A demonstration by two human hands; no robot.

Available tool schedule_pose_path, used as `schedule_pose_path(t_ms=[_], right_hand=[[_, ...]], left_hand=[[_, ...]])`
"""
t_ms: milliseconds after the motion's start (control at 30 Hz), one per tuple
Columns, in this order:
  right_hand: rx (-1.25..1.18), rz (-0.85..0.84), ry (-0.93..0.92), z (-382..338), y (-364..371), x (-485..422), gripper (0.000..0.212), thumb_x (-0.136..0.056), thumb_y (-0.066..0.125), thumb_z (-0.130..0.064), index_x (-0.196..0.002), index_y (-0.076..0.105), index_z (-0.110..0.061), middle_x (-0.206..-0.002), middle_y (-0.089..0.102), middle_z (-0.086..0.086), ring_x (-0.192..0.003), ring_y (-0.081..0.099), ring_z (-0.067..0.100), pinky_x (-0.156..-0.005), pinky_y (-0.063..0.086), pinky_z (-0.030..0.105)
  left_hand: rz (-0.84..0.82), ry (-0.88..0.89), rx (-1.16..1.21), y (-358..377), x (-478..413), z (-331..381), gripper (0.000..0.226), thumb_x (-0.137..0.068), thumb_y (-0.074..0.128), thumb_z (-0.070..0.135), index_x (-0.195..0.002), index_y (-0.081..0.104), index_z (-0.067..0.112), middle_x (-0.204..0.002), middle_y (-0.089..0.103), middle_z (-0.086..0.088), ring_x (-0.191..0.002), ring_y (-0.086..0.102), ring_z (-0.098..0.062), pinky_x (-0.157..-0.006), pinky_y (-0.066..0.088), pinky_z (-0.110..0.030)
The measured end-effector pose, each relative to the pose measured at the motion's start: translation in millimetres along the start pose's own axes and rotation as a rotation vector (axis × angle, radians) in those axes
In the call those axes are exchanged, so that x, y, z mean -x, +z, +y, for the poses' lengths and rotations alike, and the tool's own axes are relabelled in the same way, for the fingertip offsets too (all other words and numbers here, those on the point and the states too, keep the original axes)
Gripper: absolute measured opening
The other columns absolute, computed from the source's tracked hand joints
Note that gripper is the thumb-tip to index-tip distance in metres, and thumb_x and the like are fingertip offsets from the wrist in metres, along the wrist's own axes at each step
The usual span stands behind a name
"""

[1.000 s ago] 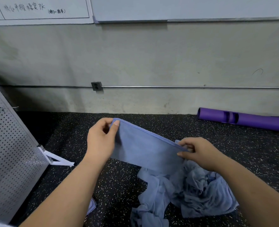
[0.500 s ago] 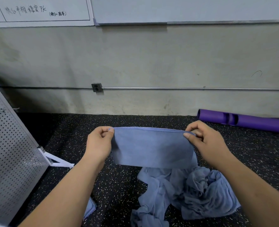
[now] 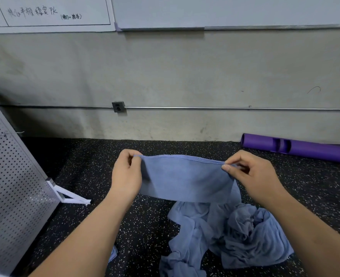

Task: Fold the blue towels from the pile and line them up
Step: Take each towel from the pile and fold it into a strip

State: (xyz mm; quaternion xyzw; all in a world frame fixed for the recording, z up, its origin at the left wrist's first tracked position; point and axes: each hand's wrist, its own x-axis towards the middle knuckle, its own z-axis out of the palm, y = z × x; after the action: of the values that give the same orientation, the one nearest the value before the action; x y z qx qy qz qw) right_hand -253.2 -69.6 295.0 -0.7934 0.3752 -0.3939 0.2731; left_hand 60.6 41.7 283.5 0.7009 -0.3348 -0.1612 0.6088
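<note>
Forearms enter from the bottom edge, both bare, reaching forward over the speckled black floor (image 3: 149,226). Low beside the left forearm, a small blue cloth corner (image 3: 113,254) shows; the rest is hidden by the arm.

Pile of blue towels (image 3: 245,240) lies crumpled on the floor under the right forearm, with one twisted strand trailing toward the bottom edge.

Above the pile, one blue towel (image 3: 185,178) is held up off the floor, doubled over, stitched edges along the top and fold hanging below. Left hand (image 3: 126,174) pinches the top left corner, thumb against curled fingers. Right hand (image 3: 253,174) pinches the top right corner between thumb and forefinger, other fingers curled behind. Top edge runs nearly level between the two hands and sags slightly. A loose tail of the towel drops below the right hand toward the pile.

Left side: grey perforated panel (image 3: 11,186) leaning, its white bracket foot (image 3: 69,195) on the floor.

Far right, along the wall base: purple tube (image 3: 304,148) lying flat.

Concrete wall (image 3: 185,72) behind, crossed by a thin metal conduit (image 3: 225,108) that meets a grey outlet box (image 3: 118,106). Whiteboard (image 3: 225,11) above; a white sheet with handwriting (image 3: 45,13) to its left.
</note>
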Motion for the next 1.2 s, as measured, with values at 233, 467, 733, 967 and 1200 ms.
schedule_pose_path(t_ms=[233, 467, 733, 967, 1200], right_hand=[[0.060, -0.110, -0.157, -26, 16, 8, 0.009, -0.092, 0.080, -0.024, -0.092, 0.074, -0.031, -0.092, 0.074, -0.016, -0.088, 0.072, 0.010, -0.080, 0.054, 0.031], [0.090, -0.180, -0.311, -47, 33, 17, 0.008, -0.096, 0.072, -0.035, -0.100, 0.076, -0.029, -0.098, 0.072, -0.024, -0.093, 0.069, -0.001, -0.082, 0.046, 0.012], [-0.016, -0.147, -0.141, -44, 30, 20, 0.010, -0.087, 0.082, -0.037, -0.091, 0.074, -0.032, -0.089, 0.075, -0.016, -0.089, 0.072, 0.009, -0.079, 0.052, 0.019], [-0.098, -0.175, -0.043, -40, 30, 15, 0.018, -0.082, 0.090, -0.025, -0.083, 0.072, -0.030, -0.095, 0.078, -0.012, -0.091, 0.074, 0.012, -0.085, 0.058, 0.030], [-0.159, -0.185, 0.033, -40, 29, 15, 0.020, -0.076, 0.095, -0.018, -0.077, 0.076, -0.025, -0.095, 0.080, -0.010, -0.084, 0.076, 0.011, -0.078, 0.061, 0.030]], left_hand=[[-0.307, 0.223, -0.039, 18, 29, 15, 0.022, -0.104, 0.056, 0.018, -0.085, 0.067, 0.022, -0.085, 0.069, 0.009, -0.084, 0.063, -0.007, -0.080, 0.047, -0.026], [-0.596, 0.431, -0.096, 32, 44, 17, 0.018, -0.105, 0.067, 0.024, -0.118, 0.079, 0.025, -0.115, 0.075, 0.017, -0.114, 0.068, -0.002, -0.102, 0.051, -0.026], [-0.764, 0.183, -0.017, 34, 50, 18, 0.012, -0.103, 0.070, 0.018, -0.102, 0.080, 0.012, -0.076, 0.071, 0.015, -0.062, 0.060, -0.005, -0.061, 0.050, -0.021], [-0.696, 0.086, 0.059, 34, 47, 16, 0.009, -0.101, 0.072, 0.015, -0.092, 0.076, 0.014, -0.076, 0.070, 0.007, -0.063, 0.059, -0.009, -0.057, 0.050, -0.021], [-0.713, 0.096, 0.060, 35, 48, 16, 0.010, -0.101, 0.071, 0.014, -0.092, 0.075, 0.014, -0.077, 0.070, 0.004, -0.065, 0.059, -0.011, -0.059, 0.050, -0.021]])
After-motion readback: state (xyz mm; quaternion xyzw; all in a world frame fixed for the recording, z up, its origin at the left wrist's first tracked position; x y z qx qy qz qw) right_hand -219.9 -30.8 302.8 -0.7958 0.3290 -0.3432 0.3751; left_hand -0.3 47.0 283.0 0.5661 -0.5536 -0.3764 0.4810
